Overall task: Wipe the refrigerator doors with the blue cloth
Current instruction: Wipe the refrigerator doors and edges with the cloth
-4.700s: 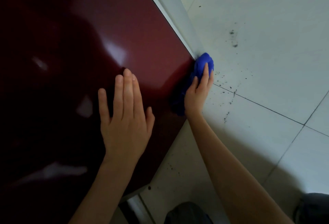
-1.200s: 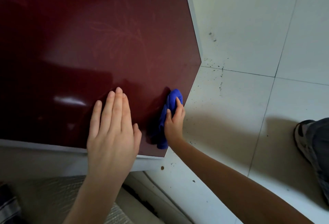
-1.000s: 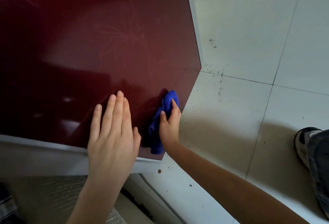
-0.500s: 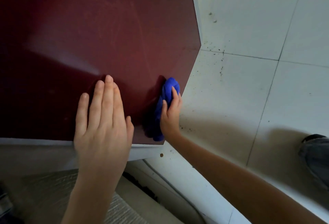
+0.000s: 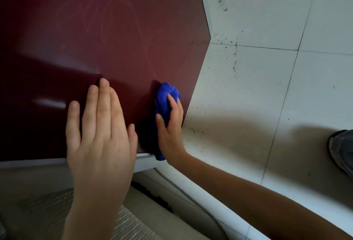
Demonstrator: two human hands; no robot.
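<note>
A glossy dark red refrigerator door [image 5: 114, 39] fills the upper left of the view, with a pale trim along its lower edge. My left hand [image 5: 99, 131] lies flat on the door with straight fingers, near that lower edge. My right hand [image 5: 171, 131] presses a bunched blue cloth [image 5: 164, 104] against the door close to its lower right corner; thumb and fingers curl over the cloth. The cloth's lower end hangs just past the door's bottom trim.
White floor tiles [image 5: 267, 87] with dark specks and grout lines spread to the right. A shoe and grey trouser leg [image 5: 342, 150] show at the right edge. A grey textured surface [image 5: 47, 211] lies below the door at the lower left.
My right hand and the cloth slid down the door from its right edge to the lower right corner and keep rubbing there. My left hand stays flat on the door.
</note>
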